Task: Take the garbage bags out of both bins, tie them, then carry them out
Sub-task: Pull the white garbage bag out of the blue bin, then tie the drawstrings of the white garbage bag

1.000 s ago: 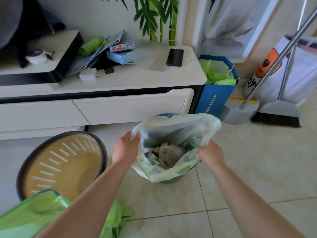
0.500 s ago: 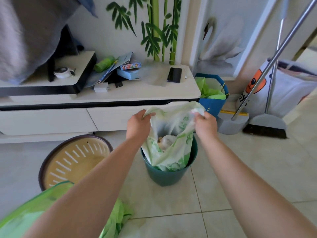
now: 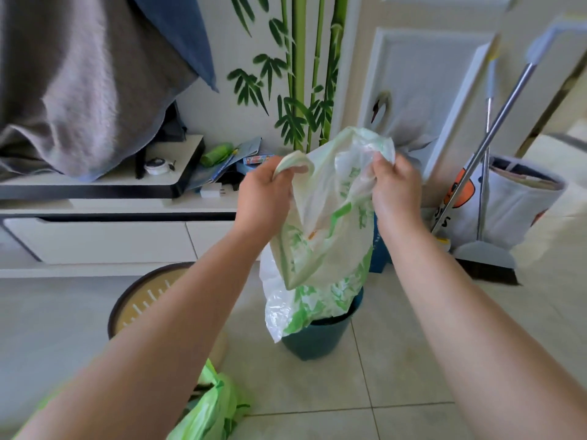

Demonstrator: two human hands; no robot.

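left hand (image 3: 265, 193): gripping garbage bag (image 3: 320, 249) rim | right hand (image 3: 394, 188): pinching opposite rim | bag bottom in teal bin (image 3: 317, 336)

**Materials and finishes**

Garbage bag (image 3: 320, 249): thin, crinkled, translucent plastic with green print. Below it, teal bin (image 3: 317, 339): smooth matt plastic. Floor tiles (image 3: 413, 360) around the bin: glossy. Right of the bin, broom handle (image 3: 495, 122): polished metal.
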